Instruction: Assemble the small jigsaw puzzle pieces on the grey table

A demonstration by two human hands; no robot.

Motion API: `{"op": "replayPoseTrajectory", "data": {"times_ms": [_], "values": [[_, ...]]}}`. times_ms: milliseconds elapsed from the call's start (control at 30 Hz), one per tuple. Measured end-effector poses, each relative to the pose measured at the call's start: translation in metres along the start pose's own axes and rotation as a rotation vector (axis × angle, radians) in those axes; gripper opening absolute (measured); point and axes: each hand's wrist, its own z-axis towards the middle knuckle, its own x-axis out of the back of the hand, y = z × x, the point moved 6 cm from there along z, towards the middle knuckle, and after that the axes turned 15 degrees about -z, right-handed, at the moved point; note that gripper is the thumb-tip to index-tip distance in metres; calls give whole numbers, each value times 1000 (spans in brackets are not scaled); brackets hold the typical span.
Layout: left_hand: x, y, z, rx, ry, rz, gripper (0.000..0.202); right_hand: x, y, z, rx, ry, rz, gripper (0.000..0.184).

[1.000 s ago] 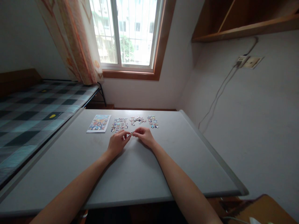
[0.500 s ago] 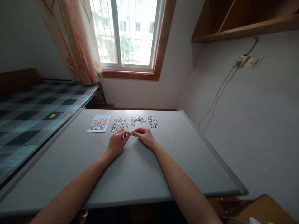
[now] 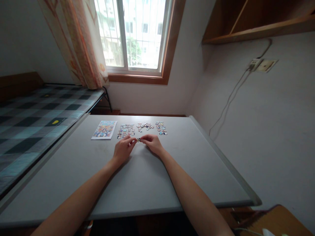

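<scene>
My left hand [image 3: 123, 148] and my right hand [image 3: 153, 143] meet fingertip to fingertip over the grey table [image 3: 137, 177]. Both pinch small jigsaw pieces [image 3: 138, 140] held between them, just above the tabletop. Right behind the hands lie three loose groups of puzzle pieces: a left pile [image 3: 125, 130], a middle pile [image 3: 145, 126] and a right pile [image 3: 160, 128]. A colourful picture card [image 3: 104, 129] lies flat to the left of the piles.
A bed with a checked cover [image 3: 29, 121] runs along the table's left edge. The white wall [image 3: 265, 124] borders the right side, with a socket and cable [image 3: 261, 65]. A window [image 3: 134, 34] and curtain [image 3: 78, 42] are behind. A wooden chair corner [image 3: 275, 221] shows at bottom right.
Both hands have crept slightly away from me toward the piles, still pinching the small pieces between them. Nothing else has moved.
</scene>
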Motion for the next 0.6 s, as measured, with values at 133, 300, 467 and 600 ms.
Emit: {"op": "replayPoseTrajectory", "data": {"times_ms": [133,300,467,600], "values": [[1,1,0,-1,6,-6,25,1,-1,0,29,20,-84,17],[1,2,0,-3,3,10,24,2,-5,-2,66,34,-221,14],[-3,-1,0,16,-34,17,22,2,-13,-5,138,36,-369,9],[-5,-4,0,49,-53,14,21,2,-17,-5,181,26,-465,7]]}}
